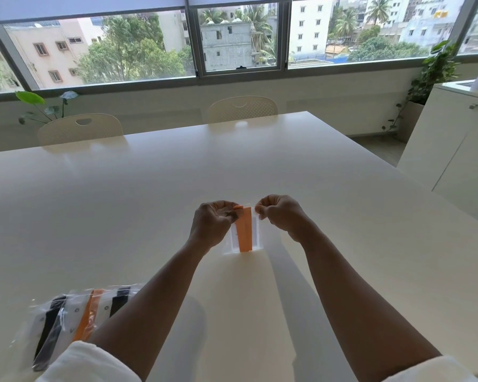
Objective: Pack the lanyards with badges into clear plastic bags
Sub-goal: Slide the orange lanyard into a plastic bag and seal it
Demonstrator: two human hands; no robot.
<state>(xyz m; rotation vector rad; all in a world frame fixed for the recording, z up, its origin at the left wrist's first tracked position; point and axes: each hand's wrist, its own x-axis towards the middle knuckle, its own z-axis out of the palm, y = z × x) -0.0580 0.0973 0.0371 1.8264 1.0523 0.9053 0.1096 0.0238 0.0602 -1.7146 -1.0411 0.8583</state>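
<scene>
White sleeves [89, 362], rolled up, sit at the bottom edge closest to you, and both your bare forearms reach forward from them over the white table [122, 202]; just left of your left forearm, on the near part of the table, lies a pile of packed bags [75, 315], clear plastic with black and orange lanyards showing through, the pile partly hidden under your arm; further out, near the middle of the table, you hold one clear plastic bag [243, 232] upright between your hands, its lower edge close to or touching the tabletop, though you cannot tell which from here; inside it an orange lanyard [245, 230] runs folded from top to bottom in front of a white badge [233, 234]; your left hand [213, 224] has its fingers curled, pinching the bag's top left corner, where a small orange end of the lanyard pokes out by your thumb; your right hand [279, 213] is likewise curled, fingertips pinching the top right corner of the bag; the two hands sit near each other with the bag's mouth stretched between them; across the table stand two cream chairs [80, 128], and beyond them a wide window [238, 37]; a white cabinet [453, 150] stands to your right.
</scene>
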